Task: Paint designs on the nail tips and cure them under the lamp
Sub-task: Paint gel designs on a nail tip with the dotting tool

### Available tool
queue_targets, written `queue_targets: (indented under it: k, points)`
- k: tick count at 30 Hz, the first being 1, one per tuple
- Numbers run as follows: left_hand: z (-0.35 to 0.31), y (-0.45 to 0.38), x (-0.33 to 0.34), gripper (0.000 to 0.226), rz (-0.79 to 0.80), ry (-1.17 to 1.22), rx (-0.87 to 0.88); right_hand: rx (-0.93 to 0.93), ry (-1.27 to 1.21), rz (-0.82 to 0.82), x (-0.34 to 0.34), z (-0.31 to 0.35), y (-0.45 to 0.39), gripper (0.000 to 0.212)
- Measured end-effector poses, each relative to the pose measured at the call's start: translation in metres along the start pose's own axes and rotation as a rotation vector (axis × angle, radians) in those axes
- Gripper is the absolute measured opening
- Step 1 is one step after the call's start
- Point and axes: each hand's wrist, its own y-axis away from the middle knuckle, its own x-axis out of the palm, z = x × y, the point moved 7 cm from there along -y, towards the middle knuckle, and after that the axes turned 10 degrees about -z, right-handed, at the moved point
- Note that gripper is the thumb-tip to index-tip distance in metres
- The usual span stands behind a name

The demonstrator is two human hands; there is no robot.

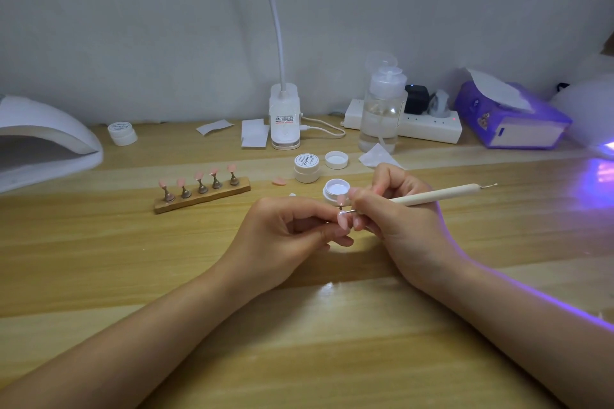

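My left hand (282,236) pinches a pink tip (342,220) between thumb and fingertips, closed tight on it just above the table (299,325). My right hand (398,219) grips the dotting pen (432,195) like a pencil, its metal point touching the tip's face. Right behind my fingers sits the open gel pot (335,191), its lid (336,160) and a closed pot (307,167) just beyond. Five more tips wait on the stand (202,194) to the left, a loose one (279,181) between stand and pots. One lamp (46,139) rests at the left edge, another (588,116) glows violet at the right edge. I judge the risks to be a wobble smearing the wet gel, my knuckles nudging the open pot, or stray violet light setting the gel early
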Motion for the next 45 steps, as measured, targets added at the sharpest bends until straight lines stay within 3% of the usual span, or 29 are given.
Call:
queue_targets:
  k: [14, 19, 30, 45]
  points:
    - [0.0019, -0.0006, -0.0004, 0.015, -0.001, -0.011, 0.003, 0.009, -0.018, -0.003, -0.0004, -0.0004, -0.0002, 0.031]
    - [0.0024, -0.0003, -0.001, 0.014, -0.001, -0.008, 0.001, -0.001, -0.001, 0.008, -0.0006, 0.0015, 0.0012, 0.049]
    - [-0.0003, -0.0001, -0.0001, 0.014, 0.0, -0.013, 0.023, 0.029, 0.004, -0.023, 0.0009, 0.0023, 0.0014, 0.032]
    - [-0.0003, -0.0002, -0.0003, 0.014, -0.003, -0.019, 0.025, 0.018, 0.0, -0.014, -0.0003, 0.0012, 0.0013, 0.03]
